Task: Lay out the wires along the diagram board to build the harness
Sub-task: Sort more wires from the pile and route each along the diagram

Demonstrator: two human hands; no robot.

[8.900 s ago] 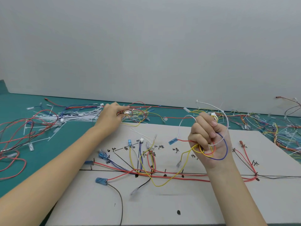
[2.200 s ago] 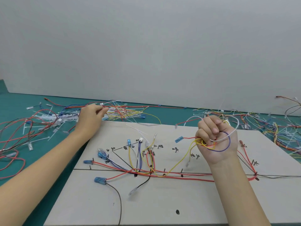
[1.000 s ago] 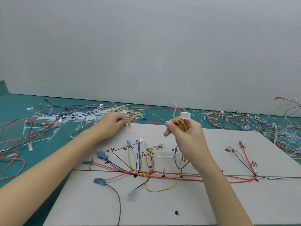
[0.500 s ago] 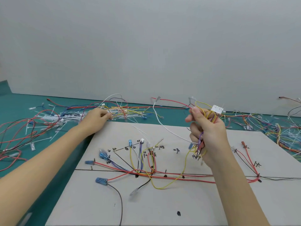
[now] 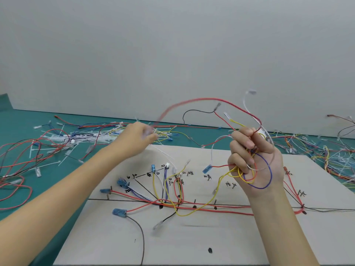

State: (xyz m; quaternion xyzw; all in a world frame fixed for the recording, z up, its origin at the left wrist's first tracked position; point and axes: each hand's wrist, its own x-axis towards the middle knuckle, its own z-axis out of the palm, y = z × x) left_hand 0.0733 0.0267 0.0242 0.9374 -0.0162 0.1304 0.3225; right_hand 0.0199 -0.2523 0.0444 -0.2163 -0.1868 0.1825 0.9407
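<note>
A wire-harness assembly workshop: a hand-marked diagram board (image 5: 221, 237) on a green bench (image 5: 57, 181), loose wires (image 5: 80, 137) heaped against a plain wall (image 5: 172, 54).

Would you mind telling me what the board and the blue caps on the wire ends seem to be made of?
The board looks like matte beige cardboard or fibreboard: flat, no glare, with ink marks written straight on it. The blue caps look like translucent soft plastic sleeves, glossy, with a darker core showing through; whether that core is metal cannot be told.

Even, diffuse bright light; shadows soft and faint. No glare. Left hand (image 5: 137, 140) and raised red wire (image 5: 192, 102) motion-blurred. Wide-angle bowing at frame edges; centre sharp.
</note>
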